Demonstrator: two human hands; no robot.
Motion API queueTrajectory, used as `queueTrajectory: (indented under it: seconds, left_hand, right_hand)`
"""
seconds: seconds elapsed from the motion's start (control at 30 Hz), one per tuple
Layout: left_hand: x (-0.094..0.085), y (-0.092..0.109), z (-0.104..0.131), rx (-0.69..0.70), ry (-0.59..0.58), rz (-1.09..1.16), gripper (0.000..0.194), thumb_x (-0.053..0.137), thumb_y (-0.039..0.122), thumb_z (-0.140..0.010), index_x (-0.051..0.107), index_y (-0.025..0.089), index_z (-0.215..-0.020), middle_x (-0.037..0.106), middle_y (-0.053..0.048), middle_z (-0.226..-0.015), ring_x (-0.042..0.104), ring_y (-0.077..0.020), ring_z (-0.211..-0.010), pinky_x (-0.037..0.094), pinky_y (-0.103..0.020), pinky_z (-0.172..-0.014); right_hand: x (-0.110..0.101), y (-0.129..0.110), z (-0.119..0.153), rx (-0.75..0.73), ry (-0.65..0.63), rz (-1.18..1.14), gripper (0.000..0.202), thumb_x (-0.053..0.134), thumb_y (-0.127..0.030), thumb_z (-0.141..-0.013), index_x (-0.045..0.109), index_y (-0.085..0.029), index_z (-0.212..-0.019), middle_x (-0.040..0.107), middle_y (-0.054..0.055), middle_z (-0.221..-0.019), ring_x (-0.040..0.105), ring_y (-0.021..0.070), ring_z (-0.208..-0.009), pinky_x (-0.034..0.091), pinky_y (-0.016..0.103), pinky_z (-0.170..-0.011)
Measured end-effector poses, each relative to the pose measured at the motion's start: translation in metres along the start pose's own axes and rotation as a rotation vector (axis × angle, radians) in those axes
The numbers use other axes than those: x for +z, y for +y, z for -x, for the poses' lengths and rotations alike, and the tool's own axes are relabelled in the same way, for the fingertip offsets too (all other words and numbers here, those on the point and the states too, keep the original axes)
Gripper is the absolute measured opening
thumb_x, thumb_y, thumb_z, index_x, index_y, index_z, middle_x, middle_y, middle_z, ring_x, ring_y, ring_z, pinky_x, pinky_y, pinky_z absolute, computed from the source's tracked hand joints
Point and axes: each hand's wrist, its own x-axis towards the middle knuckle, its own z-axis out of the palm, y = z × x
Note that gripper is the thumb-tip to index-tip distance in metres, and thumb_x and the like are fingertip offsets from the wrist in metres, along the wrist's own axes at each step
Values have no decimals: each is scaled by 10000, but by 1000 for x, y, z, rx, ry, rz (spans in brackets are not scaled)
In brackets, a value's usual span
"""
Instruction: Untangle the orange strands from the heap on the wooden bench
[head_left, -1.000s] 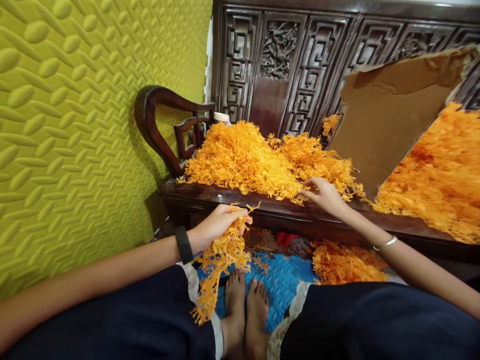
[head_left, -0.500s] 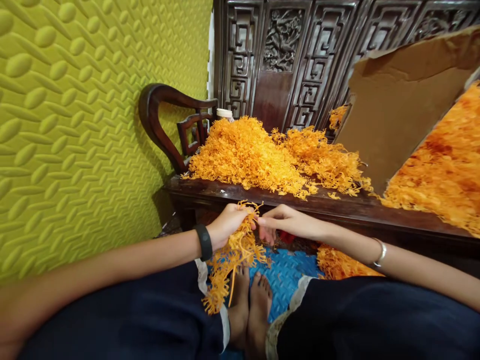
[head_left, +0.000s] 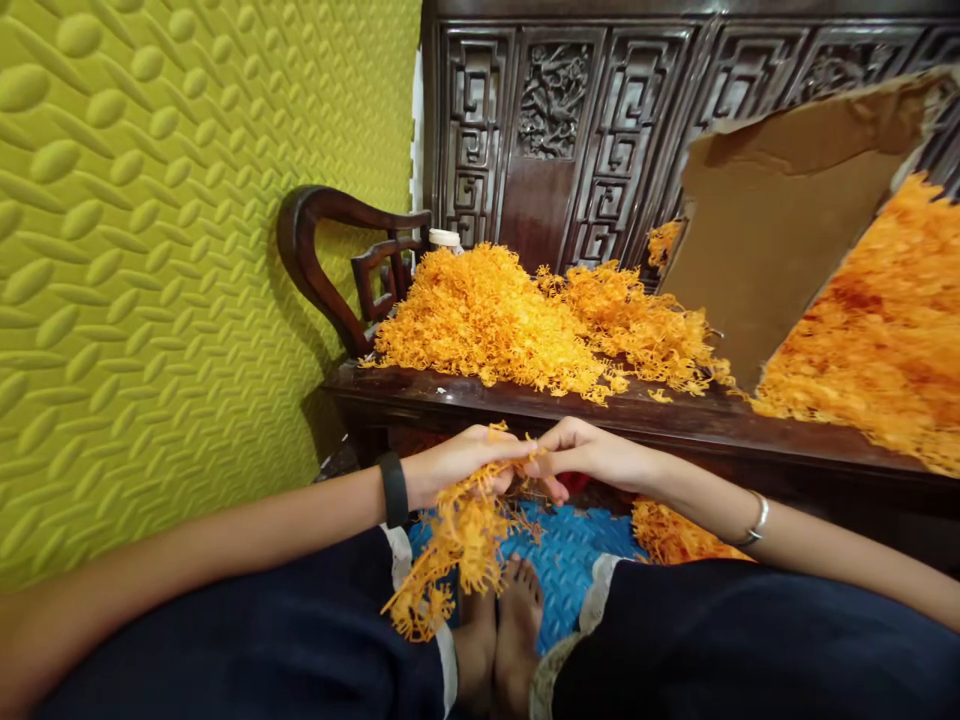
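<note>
In the head view, we look down on our left hand [head_left: 480,458], its fingers closed on the top of a bunch of orange strands [head_left: 476,550], thin, frilly and knotted, which hangs down in a loose, ragged tail above our lap. Our right hand [head_left: 577,450] meets it fingertip to fingertip, thumb and forefinger drawn close together at the upper end of the bunch; we cannot tell whether they grip a piece of it. A flat black band [head_left: 394,490] circles the left wrist, and a smooth metal bangle [head_left: 759,520] the right. Beyond the hands, a fluffy, curly orange pile [head_left: 487,315] lies on the dark, glossy wooden desk [head_left: 465,395], near a curved armrest [head_left: 296,230] and a tall backrest [head_left: 551,200] carved with square-cornered scrolls. A sheet of brown cardboard [head_left: 780,200] with torn edges stands slanted between that pile and a larger orange heap [head_left: 862,340] on the right. Below, we see a ridged blue mat [head_left: 570,560] under our bare feet [head_left: 520,610], and dark cloth with pale lacy trim over our legs. The yellow wall [head_left: 150,250] is embossed with ovals and bars.
</note>
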Motion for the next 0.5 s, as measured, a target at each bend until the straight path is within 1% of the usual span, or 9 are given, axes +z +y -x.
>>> queueTrajectory:
  seconds: [0.07,0.13,0.2,0.23,0.27,0.3,0.4,0.43,0.5]
  left_hand:
    - [-2,3,5,-8,-81,-106,337,635,451,-715,529,149,-610,420,68,-421,306,-42,-370,204,-219,-417]
    - [-5,4,8,-3,-102,-168,325,640,425,-719,526,146,-598,425,64,-444,321,-42,-389,217,-217,-427]
    - [-12,4,10,13,-49,-134,321,643,404,-720,501,151,-584,424,65,-448,327,-40,-391,228,-210,-429]
    - [-16,3,11,26,-6,-88,319,642,398,-722,490,154,-584,414,70,-439,322,-39,-386,229,-205,-426]
    - [-21,2,10,39,32,-36,313,635,397,-729,488,156,-594,398,76,-426,310,-38,-378,225,-201,-422]
    - [-25,-1,9,54,58,12,308,623,401,-740,490,157,-607,381,81,-412,295,-35,-367,216,-198,-415]
    - [-32,-8,4,80,80,95,315,557,426,-788,517,150,-644,372,80,-400,272,-25,-339,194,-186,-399]
    - [-32,-9,2,75,90,104,321,539,432,-798,524,147,-653,386,76,-404,282,-22,-328,196,-181,-393]
    - [-31,-10,0,44,118,109,325,521,445,-805,530,148,-673,419,68,-416,328,-26,-309,216,-173,-376]
  right_hand:
    - [-6,0,11,23,-76,54,360,591,-349,-786,587,-97,-529,542,-4,-482,483,65,-455,393,217,-523]
    - [-14,1,22,60,-136,118,359,589,-344,-785,583,-97,-525,531,-4,-477,465,62,-448,377,215,-513]
    - [-23,4,32,107,-164,189,375,585,-364,-784,582,-96,-522,532,4,-482,457,65,-453,375,221,-524]
    - [-29,6,37,126,-150,228,386,575,-385,-789,587,-96,-534,545,14,-500,469,73,-470,381,229,-540]
    - [-36,9,40,134,-103,279,393,556,-410,-798,599,-97,-564,566,26,-533,491,86,-501,388,237,-563]
    - [-44,13,43,128,-24,349,399,532,-436,-808,610,-100,-607,588,36,-577,515,101,-543,393,244,-587]
    - [-76,26,44,71,329,704,417,478,-507,-817,606,-127,-701,609,47,-678,533,139,-633,374,257,-614]
    - [-87,31,42,68,440,841,424,471,-524,-812,594,-134,-700,601,46,-678,521,145,-630,361,260,-607]
    - [-108,38,37,106,616,1039,430,447,-540,-813,568,-144,-700,592,56,-682,509,155,-622,342,262,-595]
